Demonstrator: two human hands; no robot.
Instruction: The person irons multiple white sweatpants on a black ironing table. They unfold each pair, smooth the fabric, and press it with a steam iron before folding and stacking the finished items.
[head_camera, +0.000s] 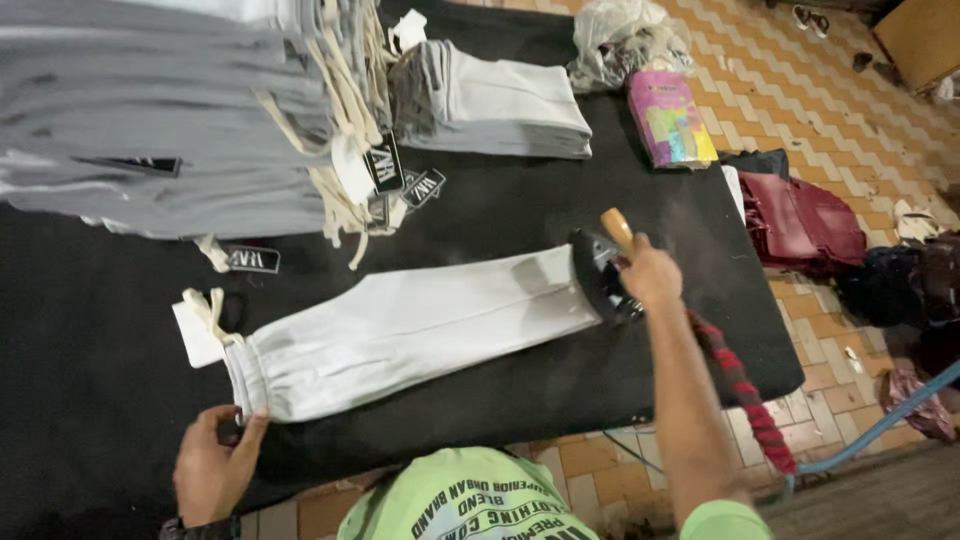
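Wooden and pale, the handle of the iron (604, 268) pokes out above the right hand (650, 272), which is closed around it right of centre in the frame. The iron's dark body sits on the hem end of the trousers (400, 332), a light grey pair laid flat and slanting from lower left up to the middle. A red and black braided cord (745, 395) runs from the iron down along the right forearm toward the lower right, where a blue hose (890, 420) crosses the floor.

At lower left, the left hand (210, 470) pinches the waistband corner of the trousers, thumb on top, fingers curled under the edge. A drawstring and a white tag (195, 335) lie just beside the waistband.

All this rests on a black table (90, 370) that fills most of the frame. Upper left holds a big heap of grey trousers (150, 120) with cream drawstrings and black tags hanging off. A folded grey stack (500, 100) sits at upper centre. Right of it lie a clear plastic bag (620, 40) and a pink packet (670, 118). A maroon bag (800, 220) stands off the table's right edge on the orange tiled floor (800, 90).
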